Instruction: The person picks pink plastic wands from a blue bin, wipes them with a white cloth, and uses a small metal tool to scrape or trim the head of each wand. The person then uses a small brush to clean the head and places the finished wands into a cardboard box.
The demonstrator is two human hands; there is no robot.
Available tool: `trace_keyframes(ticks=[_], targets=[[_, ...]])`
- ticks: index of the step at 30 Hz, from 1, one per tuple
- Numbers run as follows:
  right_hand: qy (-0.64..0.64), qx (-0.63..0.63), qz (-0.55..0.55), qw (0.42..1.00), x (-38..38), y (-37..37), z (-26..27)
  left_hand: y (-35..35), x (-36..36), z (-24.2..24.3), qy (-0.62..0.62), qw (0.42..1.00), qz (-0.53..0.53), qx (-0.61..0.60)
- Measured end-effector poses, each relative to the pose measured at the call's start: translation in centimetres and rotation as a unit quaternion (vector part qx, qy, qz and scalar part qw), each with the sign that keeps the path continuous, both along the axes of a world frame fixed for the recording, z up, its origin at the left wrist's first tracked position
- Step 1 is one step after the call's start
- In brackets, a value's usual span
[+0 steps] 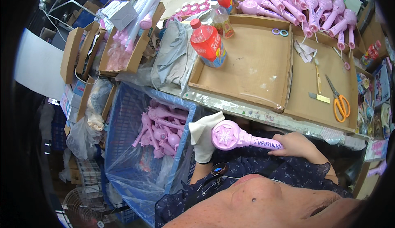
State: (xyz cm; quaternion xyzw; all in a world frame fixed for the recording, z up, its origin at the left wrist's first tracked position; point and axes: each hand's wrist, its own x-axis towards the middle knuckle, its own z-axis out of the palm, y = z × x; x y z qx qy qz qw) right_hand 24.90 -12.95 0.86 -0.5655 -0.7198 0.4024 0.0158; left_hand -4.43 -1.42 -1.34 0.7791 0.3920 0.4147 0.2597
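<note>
A pink plastic toy wand (226,135) with a round, star-patterned head lies level before my body. My right hand (291,144), bare, is closed around the end of its handle. At the wand's head is my left hand (203,141), in a white glove with a white cloth (205,126) over it; its fingers are hidden, so whether it grips the head cannot be told. More pink wands (163,129) lie in the plastic-lined blue basket (182,104) to the left. Another heap of pink wands (299,5) fills a cardboard box at the table's back right.
Two shallow cardboard trays (240,73) cover the table. The right one holds orange-handled scissors (341,107), a utility knife (319,97), a toothbrush (318,76) and crumpled paper (304,51). A red-labelled drink bottle (208,44) stands at the left tray's edge, near grey cloths (172,52).
</note>
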Motion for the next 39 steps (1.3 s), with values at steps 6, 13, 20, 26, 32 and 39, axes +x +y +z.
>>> trace_keyframes(ticks=[6, 13, 20, 26, 32, 39], targets=[[0.006, 0.026, -0.004, 1.0, -0.1, 0.2, 0.1, -0.6, 0.2, -0.6, -0.533, 0.757, 0.115, -0.36], [-0.007, 0.0, -0.007, 1.0, 0.1, 0.5, 0.5, -0.3, -0.5, -1.0, -0.185, 0.976, -0.018, -0.113], [0.027, -0.001, -0.031, 0.999, 1.2, 0.4, 0.4, 1.5, -2.8, -3.5, -0.44, 0.817, -0.012, -0.372], [0.11, -0.08, -0.012, 0.991, 1.1, 0.9, -0.6, -0.6, -3.3, -5.7, -0.348, 0.843, -0.076, -0.404], [0.132, -0.111, -0.005, 0.985, 0.9, 1.1, -1.4, -1.3, -1.9, -5.1, -0.544, 0.689, -0.142, -0.458], [0.151, -0.114, -0.005, 0.982, 1.0, 1.1, -1.7, -0.4, -1.7, -3.1, -0.461, 0.767, -0.053, -0.442]])
